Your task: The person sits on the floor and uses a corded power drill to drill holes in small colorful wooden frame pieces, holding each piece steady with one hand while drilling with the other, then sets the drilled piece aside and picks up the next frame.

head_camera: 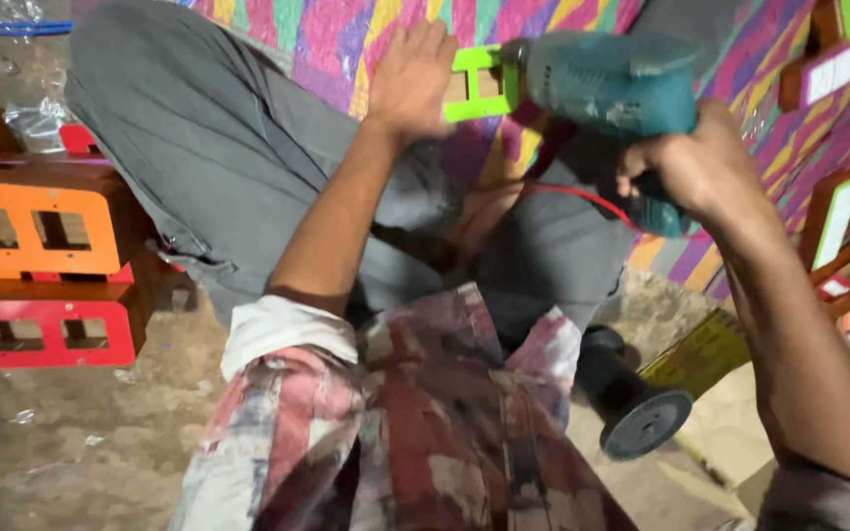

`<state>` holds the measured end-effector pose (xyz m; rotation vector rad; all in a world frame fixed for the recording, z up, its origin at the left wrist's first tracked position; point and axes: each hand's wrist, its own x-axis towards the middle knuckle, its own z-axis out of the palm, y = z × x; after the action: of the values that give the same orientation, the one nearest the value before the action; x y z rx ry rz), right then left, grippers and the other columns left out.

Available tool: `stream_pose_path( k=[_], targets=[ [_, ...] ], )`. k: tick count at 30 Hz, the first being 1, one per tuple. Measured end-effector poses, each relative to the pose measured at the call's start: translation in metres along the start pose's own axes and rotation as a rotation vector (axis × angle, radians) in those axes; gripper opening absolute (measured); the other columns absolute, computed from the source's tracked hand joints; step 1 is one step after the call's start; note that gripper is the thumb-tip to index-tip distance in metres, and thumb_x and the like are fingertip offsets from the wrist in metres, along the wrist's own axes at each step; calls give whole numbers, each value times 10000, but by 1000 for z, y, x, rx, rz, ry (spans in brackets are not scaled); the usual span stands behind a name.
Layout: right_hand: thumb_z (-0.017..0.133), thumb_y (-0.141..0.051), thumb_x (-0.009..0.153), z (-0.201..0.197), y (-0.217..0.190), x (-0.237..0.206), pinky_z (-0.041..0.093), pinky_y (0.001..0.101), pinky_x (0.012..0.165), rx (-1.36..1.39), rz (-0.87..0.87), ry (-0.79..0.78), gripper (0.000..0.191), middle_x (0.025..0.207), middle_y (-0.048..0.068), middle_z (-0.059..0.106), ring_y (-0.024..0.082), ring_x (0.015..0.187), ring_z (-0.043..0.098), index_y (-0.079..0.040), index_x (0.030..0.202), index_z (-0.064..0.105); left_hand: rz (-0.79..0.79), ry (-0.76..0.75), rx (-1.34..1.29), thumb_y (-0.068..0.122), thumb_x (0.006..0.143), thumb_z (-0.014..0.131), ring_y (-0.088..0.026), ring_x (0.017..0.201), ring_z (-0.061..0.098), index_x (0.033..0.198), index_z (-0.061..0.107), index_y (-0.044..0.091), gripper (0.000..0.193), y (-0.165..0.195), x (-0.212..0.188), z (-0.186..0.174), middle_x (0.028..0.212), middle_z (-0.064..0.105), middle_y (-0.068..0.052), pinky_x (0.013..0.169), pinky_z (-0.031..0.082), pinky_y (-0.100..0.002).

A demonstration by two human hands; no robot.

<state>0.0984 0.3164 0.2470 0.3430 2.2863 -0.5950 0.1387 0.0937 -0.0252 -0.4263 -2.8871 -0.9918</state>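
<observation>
Green-faced wooden frame [479,84] is lying on the striped mat [346,39] at the far side, the left hand [410,79] pressing flat and open on its left edge. The right hand [696,167] is gripping a teal power drill [607,84], fingers closed around its handle, nose touching the frame's right side.

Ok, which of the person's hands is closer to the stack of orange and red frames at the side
The left. The left hand presses the green frame near the middle of the view, some way from the orange and red frames. The right hand grips the teal drill farther off.
</observation>
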Motion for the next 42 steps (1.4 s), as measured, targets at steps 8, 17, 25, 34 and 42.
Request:
stream_pose_path(
  k=[8, 17, 25, 34, 42],
  targets=[
    [714, -55, 749, 7, 3, -13, 546, 362, 613, -159, -94, 87, 108, 693, 147, 716, 229, 627, 721, 51, 768, 721, -33, -6, 67, 325, 452, 933, -346, 1106, 514, 1159, 607, -4, 845, 11, -11, 0, 1116, 570, -175, 939, 402, -455],
    [589, 15, 698, -6, 5, -21, 632, 351, 677, 395, -127, 97, 262, 849, 185, 754, 271, 746, 771, 71, 930, 696, 75, 2, 155, 142, 642, 847, -345, 1333, 469, 1247, 674, 96, 631, 11, -2, -17, 1399, 529, -115, 1124, 351, -462],
    [560, 46, 702, 8, 67, -44, 558, 344, 619, 544, -87, 206, 299, 877, 227, 713, 261, 682, 693, 139, 960, 679, -59, 115, 81, 209, 960, 780, -356, 1541, 327, 1280, 691, 192, 332, 9, 24, -39, 1672, 319, -94, 1226, 325, -526],
    [552, 9, 724, 32, 82, -47, 550, 318, 631, 604, 54, 171, 339, 888, 188, 742, 235, 702, 703, 84, 1012, 715, -440, -46, 9, 269, 515, 959, -410, 1261, 459, 1366, 424, -100, 1071, 30, 21, -8, 1422, 458, -247, 1039, 396, -494],
    [680, 42, 674, 32, 78, -52, 564, 307, 718, 627, 70, 205, 380, 949, 118, 725, 211, 799, 699, 62, 1052, 697, -107, -150, 2, 90, 405, 899, -393, 1144, 530, 1299, 535, -19, 971, -5, 23, -16, 1222, 549, -191, 929, 449, -488]
  ],
)
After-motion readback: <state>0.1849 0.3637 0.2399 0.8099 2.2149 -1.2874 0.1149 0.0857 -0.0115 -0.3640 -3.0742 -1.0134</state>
